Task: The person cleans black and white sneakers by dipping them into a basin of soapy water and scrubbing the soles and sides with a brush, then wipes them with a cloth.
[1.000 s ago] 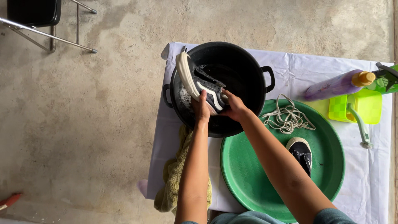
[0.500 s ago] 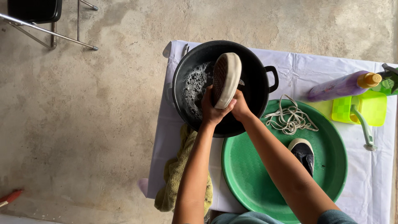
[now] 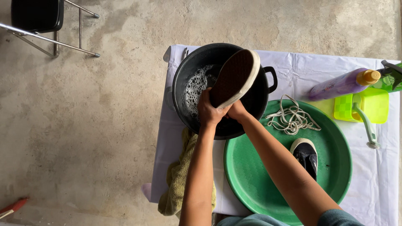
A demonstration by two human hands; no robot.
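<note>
Over a black basin (image 3: 181, 79) of foamy water, both my hands hold a sneaker (image 3: 235, 76) turned sole-up, its brown waffle sole and white rim facing me. My left hand (image 3: 207, 110) grips the heel end from the left. On the heel's right side is my right hand (image 3: 237, 111), partly hidden beneath the shoe. A second black sneaker (image 3: 305, 155) lies in the green round tray (image 3: 251, 175) under my right forearm, with a tangle of white laces (image 3: 292, 119) at the tray's far edge.
A white cloth (image 3: 293, 67) covers the table. A purple bottle (image 3: 341, 84), a green spray bottle (image 3: 391, 77) and a yellow-green brush (image 3: 362, 109) lie at right. A yellowish towel (image 3: 178, 180) hangs off the near left edge. A metal chair (image 3: 39, 23) stands on the concrete floor (image 3: 83, 125).
The sneaker went from lying on its side at the basin's left rim to sole-up over the basin, then tilted further right. Both hands stayed on its heel end.
</note>
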